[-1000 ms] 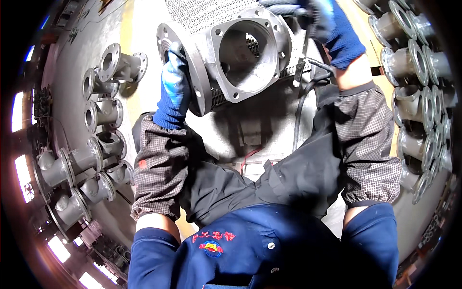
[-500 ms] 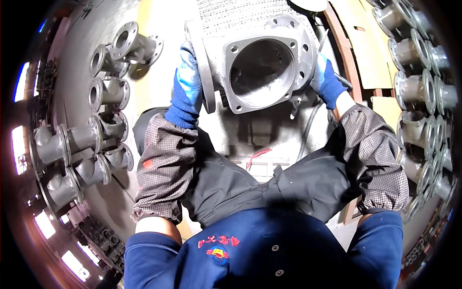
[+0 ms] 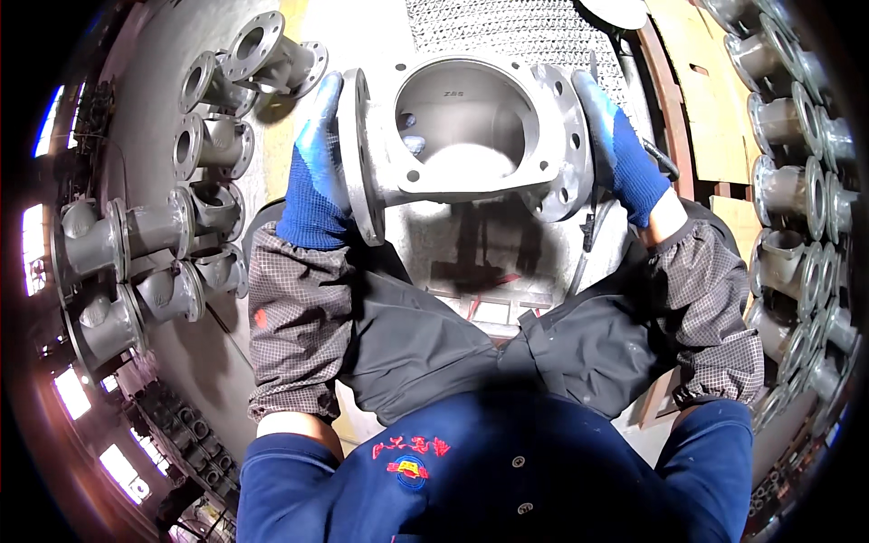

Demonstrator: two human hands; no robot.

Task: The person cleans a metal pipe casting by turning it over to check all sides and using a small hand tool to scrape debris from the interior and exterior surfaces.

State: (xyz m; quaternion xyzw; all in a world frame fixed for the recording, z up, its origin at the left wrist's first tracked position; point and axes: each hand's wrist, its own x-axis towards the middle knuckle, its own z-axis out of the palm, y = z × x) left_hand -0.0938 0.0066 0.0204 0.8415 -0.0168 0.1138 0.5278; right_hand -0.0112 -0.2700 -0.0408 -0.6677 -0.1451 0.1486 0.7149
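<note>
Between my two hands is a grey cast-metal valve body (image 3: 462, 184), with a round flange at each end and a big round opening in its squarish top face, turned toward me. My left hand (image 3: 319, 167), in a blue knit glove with a paler palm, is closed on the left flange (image 3: 362, 154). Bluish bits inside the opening look like its fingertips. My right hand (image 3: 620, 149), gloved alike, presses against the right flange (image 3: 572, 136). Most of its fingers are hidden behind that flange. The body is held above the floor in front of my knees.
Several similar flanged castings (image 3: 213, 147) stand at the left, and more castings (image 3: 786, 188) are stacked along the right. A ridged mat (image 3: 507, 27) lies beyond the valve body. Wooden boards (image 3: 692, 90) and a dark cable (image 3: 579, 262) are at the right. Red strips (image 3: 496, 282) lie between my legs.
The valve body has turned in my hands: its tilted top opening now sits squarer to me, with the inside lit. Both hands moved with the flanges, and the whole view has shifted slightly.
</note>
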